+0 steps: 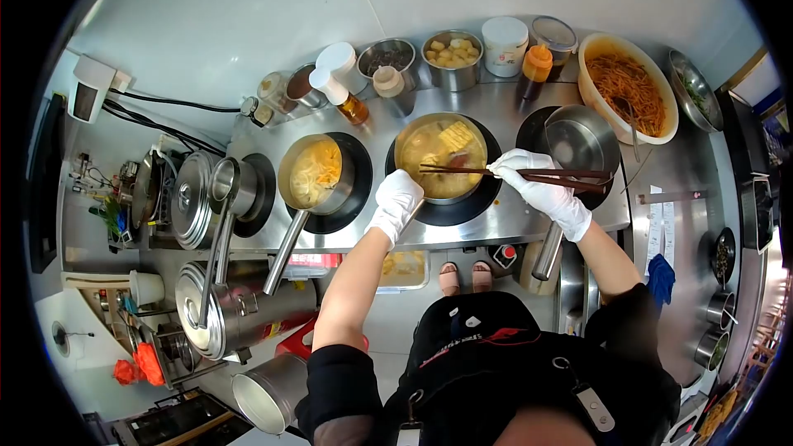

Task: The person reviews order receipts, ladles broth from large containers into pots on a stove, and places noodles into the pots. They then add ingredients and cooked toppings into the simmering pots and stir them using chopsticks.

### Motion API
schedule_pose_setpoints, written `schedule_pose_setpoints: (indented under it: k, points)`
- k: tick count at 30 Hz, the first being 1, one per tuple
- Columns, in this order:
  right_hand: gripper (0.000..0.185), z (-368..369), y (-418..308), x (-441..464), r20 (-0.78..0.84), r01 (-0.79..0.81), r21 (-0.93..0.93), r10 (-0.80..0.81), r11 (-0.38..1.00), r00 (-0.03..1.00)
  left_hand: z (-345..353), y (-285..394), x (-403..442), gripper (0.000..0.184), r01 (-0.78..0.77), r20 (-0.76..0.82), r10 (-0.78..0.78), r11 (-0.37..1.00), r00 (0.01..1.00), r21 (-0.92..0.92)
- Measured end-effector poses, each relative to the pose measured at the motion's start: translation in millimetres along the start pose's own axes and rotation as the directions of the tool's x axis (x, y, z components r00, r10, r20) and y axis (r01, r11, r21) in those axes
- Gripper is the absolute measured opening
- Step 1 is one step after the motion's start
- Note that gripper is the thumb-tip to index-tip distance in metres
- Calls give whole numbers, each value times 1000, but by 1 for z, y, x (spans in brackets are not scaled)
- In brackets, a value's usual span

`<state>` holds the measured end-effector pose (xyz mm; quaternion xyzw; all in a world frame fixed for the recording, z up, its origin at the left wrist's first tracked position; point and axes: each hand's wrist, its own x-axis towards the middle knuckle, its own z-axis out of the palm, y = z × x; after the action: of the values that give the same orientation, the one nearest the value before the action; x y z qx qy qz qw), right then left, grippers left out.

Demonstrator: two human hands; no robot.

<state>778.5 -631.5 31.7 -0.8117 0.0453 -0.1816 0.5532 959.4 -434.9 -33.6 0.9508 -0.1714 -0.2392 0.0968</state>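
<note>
My left hand [397,200], in a white glove, is closed around the handle of the middle saucepan, most of which it covers. In that saucepan [450,201] are a cloudy yellow broth and a corn piece [455,137]. My right hand [547,192], also gloved, grips dark chopsticks [453,169]; their tips reach across the saucepan above the broth. Under the right wrist, the long handle [548,249] of another saucepan [585,139] points toward me. This right-hand saucepan holds clear liquid. Left of my hands, a third saucepan [315,172] contains pale and orange food in broth.
Along the back stand seasoning bottles [536,66], white tubs [505,43], a pot of chunks [452,56] and a basin of orange-brown shreds [625,87]. Ladles [221,231] and lidded pots [195,198] are at left. A blue cloth [660,279] hangs at right.
</note>
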Motion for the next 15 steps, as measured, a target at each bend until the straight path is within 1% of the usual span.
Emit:
schedule_pose_setpoints:
  k: [1, 2, 3, 6, 9, 11, 15]
  points:
    - [9, 1, 4, -2, -2, -1, 1, 1, 1000, 1000, -4, 7, 0, 22, 13, -12, -12, 997, 1000, 75]
    - [9, 1, 7, -3, -10, -18, 28, 19, 999, 1000, -8, 11, 1, 23, 22, 20, -24, 995, 999, 102]
    - [9, 2, 10, -5, -20, -35, 57, 36, 998, 999, -9, 12, 4, 23, 20, 21, -23, 994, 1000, 106]
    - [7, 5, 18, -11, -48, -20, 59, 23, 998, 999, -10, 15, 9, 23, 26, 23, -30, 988, 999, 155]
    - [6, 9, 27, -18, -83, -15, 62, 20, 998, 996, -9, 19, 11, 21, -12, 27, 6, 977, 1000, 212]
    - [6, 10, 31, -21, -92, 13, 87, -5, 996, 996, -9, 18, 10, 20, -81, 22, 78, 963, 997, 256]
    - [9, 6, 31, -25, -68, 1, 104, 6, 995, 998, -8, 17, 11, 20, -93, 33, 87, 957, 996, 274]
